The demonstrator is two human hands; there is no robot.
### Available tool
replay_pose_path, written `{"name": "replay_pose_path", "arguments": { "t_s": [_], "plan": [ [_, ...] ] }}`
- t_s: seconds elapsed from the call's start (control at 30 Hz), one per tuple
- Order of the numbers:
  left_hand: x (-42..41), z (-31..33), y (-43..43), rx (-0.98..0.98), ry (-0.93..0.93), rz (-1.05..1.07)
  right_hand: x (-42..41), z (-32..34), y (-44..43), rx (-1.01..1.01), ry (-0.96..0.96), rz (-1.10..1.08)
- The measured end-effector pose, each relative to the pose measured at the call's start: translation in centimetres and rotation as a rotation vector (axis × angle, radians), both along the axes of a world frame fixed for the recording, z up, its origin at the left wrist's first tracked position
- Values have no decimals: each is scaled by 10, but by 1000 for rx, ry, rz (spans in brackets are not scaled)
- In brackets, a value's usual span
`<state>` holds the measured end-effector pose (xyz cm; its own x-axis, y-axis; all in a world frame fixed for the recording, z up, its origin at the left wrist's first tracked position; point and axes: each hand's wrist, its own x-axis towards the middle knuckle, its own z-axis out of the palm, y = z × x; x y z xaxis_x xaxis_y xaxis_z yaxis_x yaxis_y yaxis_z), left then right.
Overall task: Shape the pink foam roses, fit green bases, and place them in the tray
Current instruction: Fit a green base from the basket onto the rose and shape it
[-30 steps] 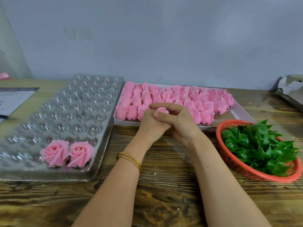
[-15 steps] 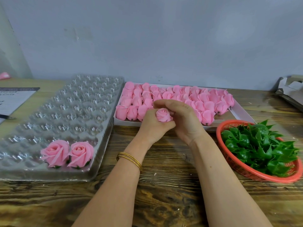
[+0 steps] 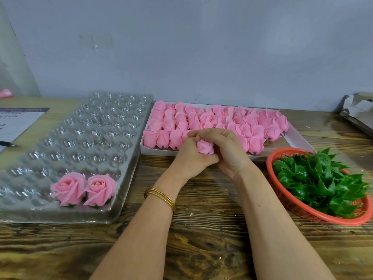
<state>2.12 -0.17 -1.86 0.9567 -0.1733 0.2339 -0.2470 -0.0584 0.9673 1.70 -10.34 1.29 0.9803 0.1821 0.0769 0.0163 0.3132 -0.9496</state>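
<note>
Both hands hold one pink foam rose bud (image 3: 204, 146) between them, just in front of the white box. My left hand (image 3: 190, 158) grips it from the left and below. My right hand (image 3: 228, 150) curls over it from the right, fingers across the top. The white box (image 3: 296, 138) behind holds several closed pink buds (image 3: 222, 122). Two opened roses with green bases (image 3: 83, 187) sit in the near row of the clear plastic tray (image 3: 66, 138). A red basket (image 3: 286, 201) at the right holds several green bases (image 3: 323, 178).
Papers and a pen (image 3: 9, 144) lie at the far left on the wooden table (image 3: 201, 229). Crumpled cardboard (image 3: 357, 112) sits at the back right. A grey wall rises right behind the table.
The bud has come further out from between my hands and shows more of its spiral top. My hands shifted slightly around it.
</note>
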Motion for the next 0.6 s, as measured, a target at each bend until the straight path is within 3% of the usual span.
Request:
{"name": "replay_pose_path", "arguments": {
  "t_s": [0.6],
  "plan": [
    [6, -2, 4, -25, 38, 116, 6, -5, 3, 17, 46, -12]
  ]
}}
